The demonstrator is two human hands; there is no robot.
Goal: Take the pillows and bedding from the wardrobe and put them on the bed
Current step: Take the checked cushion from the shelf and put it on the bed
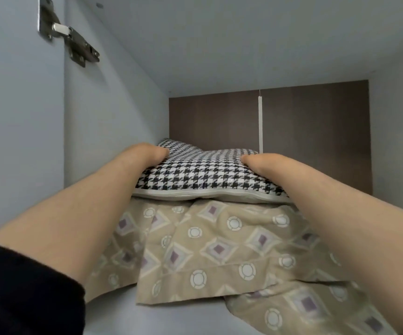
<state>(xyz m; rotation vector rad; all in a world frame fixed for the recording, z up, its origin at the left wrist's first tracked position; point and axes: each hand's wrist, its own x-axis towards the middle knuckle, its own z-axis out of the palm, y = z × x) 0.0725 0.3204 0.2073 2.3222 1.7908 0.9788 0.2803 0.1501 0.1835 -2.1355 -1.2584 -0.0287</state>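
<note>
A black-and-white houndstooth pillow [201, 171] lies on top of folded beige bedding [207, 243] with a diamond and circle print, inside a high wardrobe compartment. My left hand [144, 154] presses on the pillow's left side and my right hand [259, 163] on its right side. The fingers of both hands are hidden behind the pillow's edges, so the grip itself is not visible. Both forearms reach up and into the compartment.
The compartment has pale side walls, a low white ceiling and a dark brown back panel [316, 131]. An open door with a metal hinge [68, 35] stands at the left. The bedding hangs over the shelf's front edge [113, 315].
</note>
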